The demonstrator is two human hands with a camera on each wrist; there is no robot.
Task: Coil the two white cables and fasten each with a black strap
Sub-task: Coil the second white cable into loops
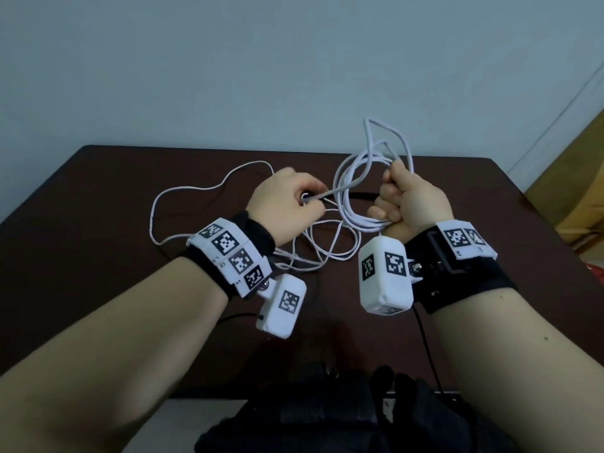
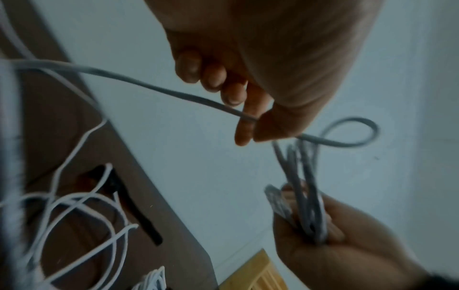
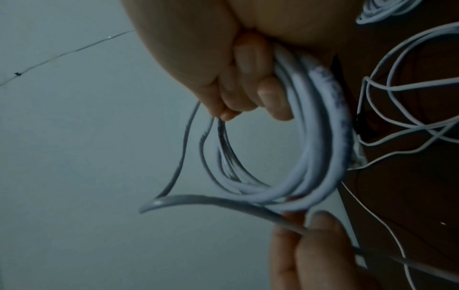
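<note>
My right hand [image 1: 397, 204] is raised above the dark table [image 1: 98, 197] and grips a coil of thick white cable [image 1: 346, 191] of several loops; the right wrist view shows the fingers [image 3: 250, 92] curled round the bundle [image 3: 320, 153]. My left hand [image 1: 307, 201] pinches the free strand of the same cable between thumb and forefinger [image 2: 244, 135], close to the left of the coil. A thinner white cable [image 1: 209, 188] lies loose and tangled on the table beneath both hands. One black strap [image 2: 134, 208] lies flat on the table under the tangle.
The table's far edge meets a pale wall [image 1: 294, 76]. A yellowish wooden piece [image 1: 581, 197] stands off the table's right side. Dark fabric [image 1: 327, 420] sits at the near edge below my forearms. A thin black wire [image 1: 425, 348] runs from the right wrist unit.
</note>
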